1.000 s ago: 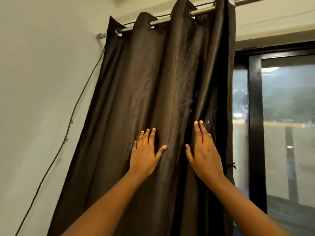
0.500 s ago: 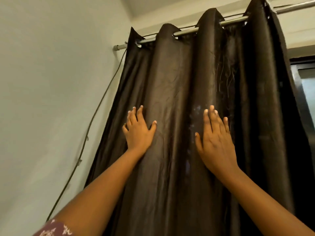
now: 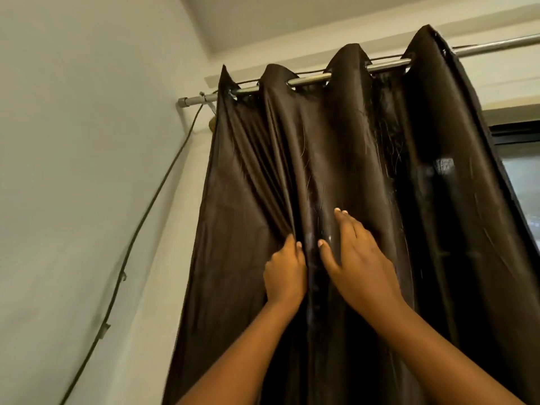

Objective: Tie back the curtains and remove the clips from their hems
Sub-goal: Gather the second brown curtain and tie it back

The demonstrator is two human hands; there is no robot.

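Observation:
A dark brown curtain point(image 3: 336, 159) hangs in deep folds from a metal rod point(image 3: 309, 80) near the ceiling. My left hand point(image 3: 285, 274) grips a bunch of fabric at mid height, with folds fanning up and left from its curled fingers. Close beside it, my right hand point(image 3: 355, 264) lies flat on the curtain, fingers straight and pointing up-left. No clip or tie-back shows, and the hem is out of view below.
A pale wall point(image 3: 87, 171) fills the left side, with a dark cable point(image 3: 140, 226) clipped along it from the rod's end downward. A dark-framed window point(image 3: 523, 176) shows at the right edge, past the curtain.
Both hands have come together at the curtain's middle. The left hand went from flat to gripping gathered fabric. The view has swung left and upward, leaving most of the window out of sight.

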